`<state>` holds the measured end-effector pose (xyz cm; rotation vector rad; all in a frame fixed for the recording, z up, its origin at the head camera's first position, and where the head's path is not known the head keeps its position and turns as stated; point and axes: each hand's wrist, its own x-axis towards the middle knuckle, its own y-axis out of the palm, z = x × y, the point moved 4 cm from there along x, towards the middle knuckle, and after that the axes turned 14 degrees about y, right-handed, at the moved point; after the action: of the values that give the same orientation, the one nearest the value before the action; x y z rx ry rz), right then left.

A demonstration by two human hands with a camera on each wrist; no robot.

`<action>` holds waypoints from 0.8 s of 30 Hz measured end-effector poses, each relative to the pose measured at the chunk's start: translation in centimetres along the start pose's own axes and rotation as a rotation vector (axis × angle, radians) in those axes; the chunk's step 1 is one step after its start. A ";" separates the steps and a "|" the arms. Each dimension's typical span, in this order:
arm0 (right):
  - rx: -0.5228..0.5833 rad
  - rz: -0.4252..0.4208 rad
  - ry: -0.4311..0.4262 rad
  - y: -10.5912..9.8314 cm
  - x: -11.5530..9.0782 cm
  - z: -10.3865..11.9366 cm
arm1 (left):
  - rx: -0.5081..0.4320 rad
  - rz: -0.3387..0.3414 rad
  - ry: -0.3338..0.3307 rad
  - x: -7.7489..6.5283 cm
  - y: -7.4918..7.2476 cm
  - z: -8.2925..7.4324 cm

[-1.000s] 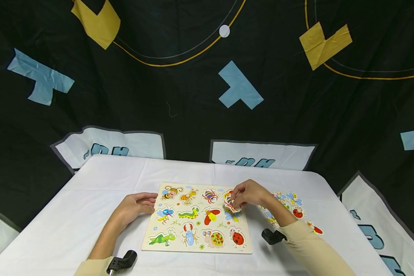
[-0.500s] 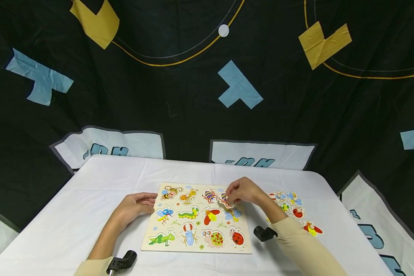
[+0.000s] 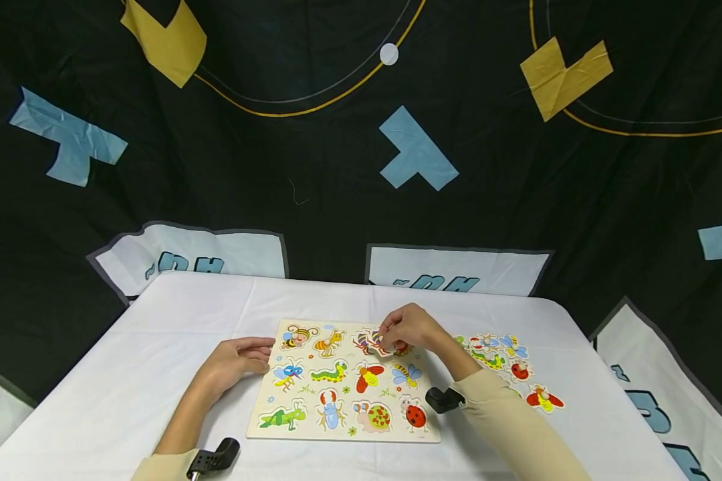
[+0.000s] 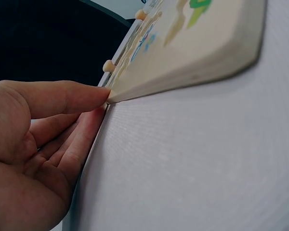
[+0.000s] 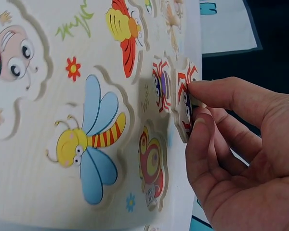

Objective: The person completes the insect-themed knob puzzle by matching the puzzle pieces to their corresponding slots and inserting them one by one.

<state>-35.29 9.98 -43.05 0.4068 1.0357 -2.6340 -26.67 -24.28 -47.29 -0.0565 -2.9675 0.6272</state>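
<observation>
White cloth [image 3: 186, 314] under board [image 3: 310, 429], black backdrop [image 3: 331, 200]

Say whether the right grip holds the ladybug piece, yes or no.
No, the right grip pinches the spider piece, while the ladybug piece lies on the table.

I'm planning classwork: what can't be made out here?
Head view: some of the loose colourful wooden insect pieces, behind the beige right sleeve.
Right wrist view: part of the red and purple wooden spider piece, covered by the right hand.
Head view: corner print on the pale rectangular wooden board, too small.
</observation>
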 end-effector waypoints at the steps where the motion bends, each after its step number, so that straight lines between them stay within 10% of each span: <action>1: 0.000 -0.004 0.003 0.1 0.0 0.1 | 0.003 -0.001 0.001 0.0 0.0 0.0; 24: 0.009 -0.046 0.005 2.0 1.7 1.4 | -0.018 -0.021 -0.014 0.1 0.1 0.2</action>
<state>-36.34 7.38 -43.89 0.3964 1.0474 -2.6804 -26.77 -24.25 -47.50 -0.0226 -2.9833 0.6013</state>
